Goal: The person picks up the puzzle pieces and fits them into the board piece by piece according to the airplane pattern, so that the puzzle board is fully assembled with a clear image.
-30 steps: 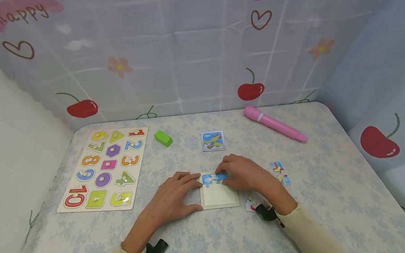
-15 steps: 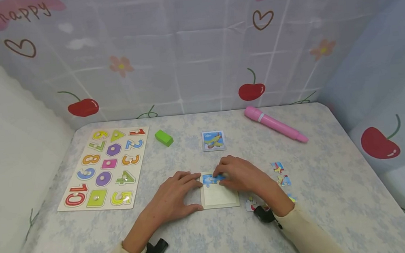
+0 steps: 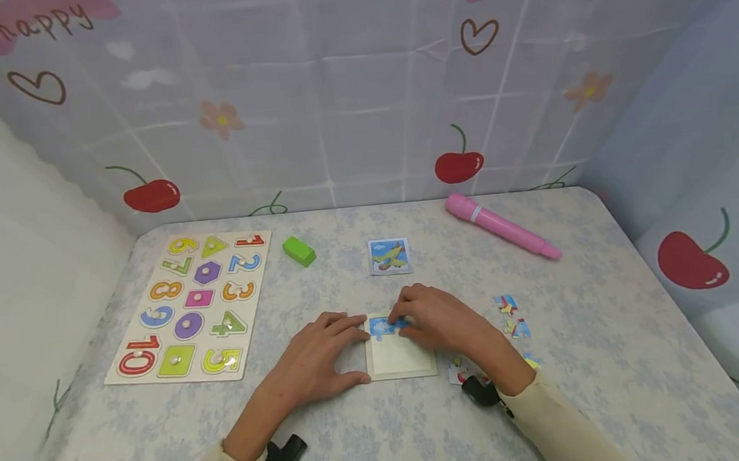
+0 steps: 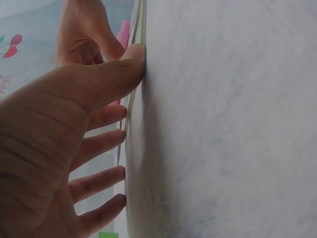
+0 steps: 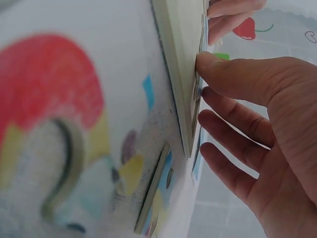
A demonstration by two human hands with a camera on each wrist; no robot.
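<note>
A small pale puzzle board (image 3: 403, 359) lies in front of me, with blue jigsaw pieces (image 3: 376, 326) in a row along its far side. At the board's left edge rests my left hand (image 3: 311, 358), fingers extended, thumb near the front corner; the left wrist view shows the fingertips (image 4: 121, 172) right at that edge. My right hand (image 3: 441, 318) pinches a blue jigsaw piece (image 3: 395, 324) at the right end of the row, its fingers covering part of it. In the right wrist view, thumb and fingers (image 5: 233, 74) meet low over the board's surface.
Loose jigsaw pieces (image 3: 505, 305) lie right of the board, some partly under the right forearm. Behind it is an airplane picture card (image 3: 388, 257). A number-and-shape board (image 3: 199, 299) lies left, near a green block (image 3: 299, 252). A pink pen (image 3: 503, 227) sits at back right.
My right hand has shifted slightly left with the blue jigsaw piece, closing the gap to the piece beside it, then held still. The left hand has stayed at the board's edge.
</note>
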